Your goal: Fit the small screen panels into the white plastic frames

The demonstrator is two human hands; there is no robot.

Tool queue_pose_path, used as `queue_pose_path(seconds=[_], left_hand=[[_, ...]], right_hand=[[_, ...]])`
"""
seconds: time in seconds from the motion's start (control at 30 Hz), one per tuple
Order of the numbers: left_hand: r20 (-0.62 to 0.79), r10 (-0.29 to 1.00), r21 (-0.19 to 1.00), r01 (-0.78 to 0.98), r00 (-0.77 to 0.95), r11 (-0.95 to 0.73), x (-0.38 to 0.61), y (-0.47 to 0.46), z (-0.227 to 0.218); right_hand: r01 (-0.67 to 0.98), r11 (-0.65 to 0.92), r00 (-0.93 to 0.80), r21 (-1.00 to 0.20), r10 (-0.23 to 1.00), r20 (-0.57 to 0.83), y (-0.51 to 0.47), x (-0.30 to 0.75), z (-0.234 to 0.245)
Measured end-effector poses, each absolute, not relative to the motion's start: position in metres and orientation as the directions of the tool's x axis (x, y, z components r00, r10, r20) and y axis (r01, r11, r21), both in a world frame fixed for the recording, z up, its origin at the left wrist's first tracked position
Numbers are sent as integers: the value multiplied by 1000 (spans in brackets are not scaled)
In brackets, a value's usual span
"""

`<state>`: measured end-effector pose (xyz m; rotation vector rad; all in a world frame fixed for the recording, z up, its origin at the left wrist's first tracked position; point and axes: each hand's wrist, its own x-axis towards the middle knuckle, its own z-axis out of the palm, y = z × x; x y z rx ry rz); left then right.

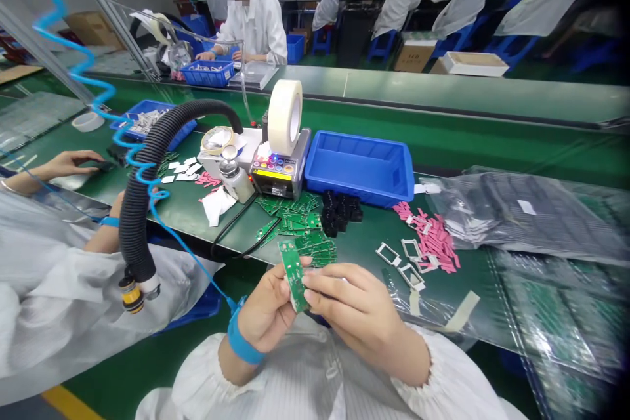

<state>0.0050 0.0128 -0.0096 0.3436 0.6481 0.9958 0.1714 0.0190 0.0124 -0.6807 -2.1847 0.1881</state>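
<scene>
While our left hand (266, 312) and right hand (354, 305) pinch a green circuit board (294, 275), fingers closed on its edges, we hold it nearly upright just in front of a loose pile of boards (300, 226) on the green belt (364, 256), near pink strips (433, 243).

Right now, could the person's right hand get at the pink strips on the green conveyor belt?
Probably yes: the right hand holds the green circuit board, but only low rectangular frames lie before the pink strips, nothing tall.
</scene>
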Motion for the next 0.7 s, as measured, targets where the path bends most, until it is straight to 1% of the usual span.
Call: queue_pose_path(seconds=[0.07, 0.1, 0.23, 0.33, 0.43, 0.47, 0.53, 0.57, 0.6, 0.63, 0.7], left_hand=[[-359, 848, 556, -640, 390, 530, 8, 15, -10], [-365, 849, 565, -634, 381, 528, 10, 16, -11], [-363, 872, 605, -629, 328, 489, 25, 21, -12], [-348, 876, 616, -623, 334, 482, 40, 27, -13], [-303, 880, 608, -637, 366, 474, 51, 34, -12], [-297, 874, 600, -637, 383, 484, 53, 36, -12], [-330, 851, 588, -616, 409, 524, 51, 40, -11], [-364, 836, 585, -598, 410, 548, 49, 41, -12], [-403, 823, 583, -581, 400, 568, 44, 42, -14], [-441, 813, 581, -569, 381, 582, 39, 42, -17], [-510, 798, 569, -571, 320, 592, 27, 40, -28]], right_hand=[[424, 809, -528, -406, 585, 615, 20, 173, 12], [451, 775, -502, -442, 630, 593, 20, 174, 12], [586, 592, -324, -554, 797, 509, 18, 174, 13], [608, 510, -292, -609, 856, 426, 20, 178, 18], [578, 484, -303, -657, 875, 378, 34, 198, 28], [586, 479, -295, -654, 878, 378, 44, 210, 31], [683, 415, -201, -601, 898, 392, 74, 244, 37], [761, 340, -114, -553, 909, 400, 94, 265, 39], [851, 184, 35, -492, 915, 402, 117, 288, 40], [876, 94, 125, -474, 904, 410, 141, 311, 39], [891, -33, 237, -452, 885, 402, 190, 355, 33]])
